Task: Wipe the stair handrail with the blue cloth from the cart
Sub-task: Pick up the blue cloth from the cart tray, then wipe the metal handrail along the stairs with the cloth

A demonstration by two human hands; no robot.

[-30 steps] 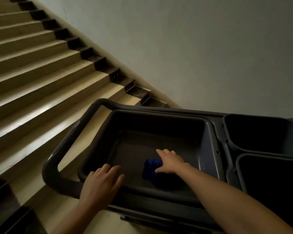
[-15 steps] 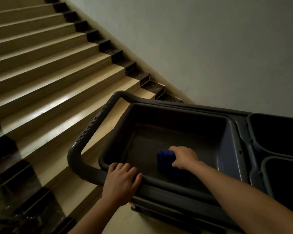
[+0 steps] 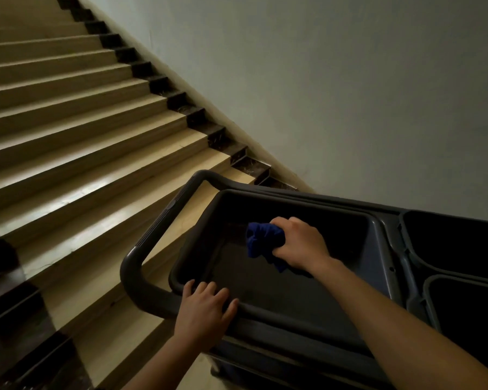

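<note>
Our right hand [image 3: 299, 243] has its fingers curled tight round the blue cloth [image 3: 262, 239]. The cloth is all bunched up over the big dark tray [image 3: 375, 249] on top of the cart [image 3: 152, 240]. Our left hand [image 3: 206, 308] lies flat on the tray's near rim, fingers out straight, holding nothing. Two dark bins [image 3: 406, 237] sit just beside the tray. Tan stairs [image 3: 82, 153] go up beyond the cart.
</note>
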